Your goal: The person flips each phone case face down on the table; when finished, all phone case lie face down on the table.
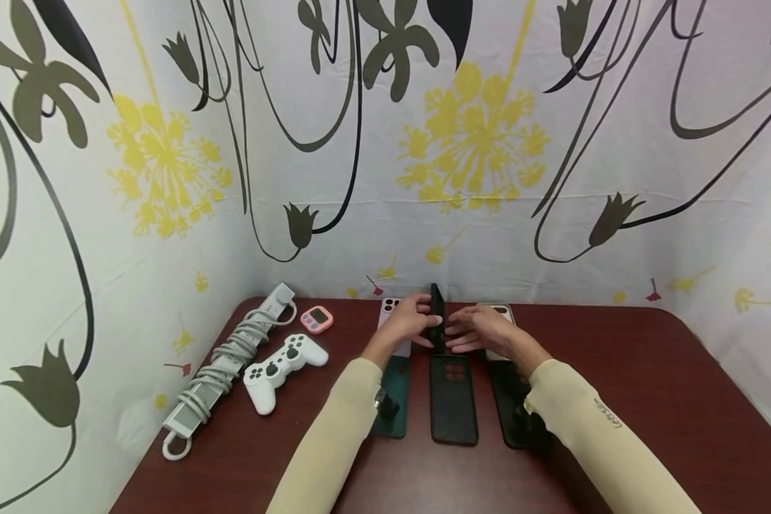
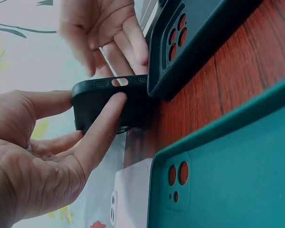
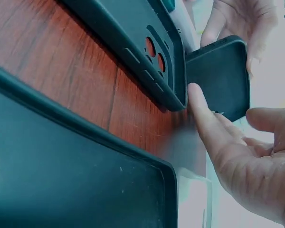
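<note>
At the back middle of the table, a black phone case [image 1: 437, 314] stands on edge between the hands. My left hand [image 1: 409, 319] pinches it between thumb and fingers, its index finger lying along the case in the left wrist view. My right hand [image 1: 482, 330] is at the case's other side with its fingers extended; whether they touch it is hard to tell. Flat just in front lies another black phone case [image 1: 453, 407] with camera holes. A teal phone case [image 1: 395, 400] lies below the left forearm, and a dark phone case [image 1: 510, 407] is partly hidden under the right one.
A pale lilac case [image 1: 402, 348] lies behind the teal one, and a light-edged case [image 1: 504, 311] is partly covered by my right hand. On the left are a white game controller [image 1: 285, 368], a pink timer [image 1: 317, 320] and a cord-wrapped power strip [image 1: 228, 364]. Patterned cloth surrounds the table.
</note>
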`<state>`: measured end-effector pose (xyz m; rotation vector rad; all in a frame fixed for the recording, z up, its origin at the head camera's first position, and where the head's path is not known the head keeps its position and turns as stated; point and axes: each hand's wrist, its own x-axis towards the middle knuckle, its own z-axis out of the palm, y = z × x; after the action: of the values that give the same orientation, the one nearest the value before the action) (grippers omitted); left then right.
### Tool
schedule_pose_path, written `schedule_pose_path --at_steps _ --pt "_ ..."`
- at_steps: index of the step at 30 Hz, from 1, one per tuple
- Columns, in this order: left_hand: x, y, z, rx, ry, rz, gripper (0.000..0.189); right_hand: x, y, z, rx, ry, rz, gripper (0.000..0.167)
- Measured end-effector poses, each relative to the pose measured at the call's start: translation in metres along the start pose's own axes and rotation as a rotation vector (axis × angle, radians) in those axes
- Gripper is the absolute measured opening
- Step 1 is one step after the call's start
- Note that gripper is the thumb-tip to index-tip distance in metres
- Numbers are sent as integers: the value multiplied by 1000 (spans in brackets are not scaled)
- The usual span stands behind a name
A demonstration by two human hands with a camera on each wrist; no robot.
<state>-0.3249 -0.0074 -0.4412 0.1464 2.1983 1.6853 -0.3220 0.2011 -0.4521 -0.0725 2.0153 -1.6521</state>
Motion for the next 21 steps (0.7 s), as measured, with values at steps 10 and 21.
schedule_pose_path --at_steps 10,21 --pt "4 2 7 -21 -22 -3 62 4 -11 1 -5 71 -1 65" --pt "2 3 19 2 -18 -31 69 6 -16 0 29 103 10 63"
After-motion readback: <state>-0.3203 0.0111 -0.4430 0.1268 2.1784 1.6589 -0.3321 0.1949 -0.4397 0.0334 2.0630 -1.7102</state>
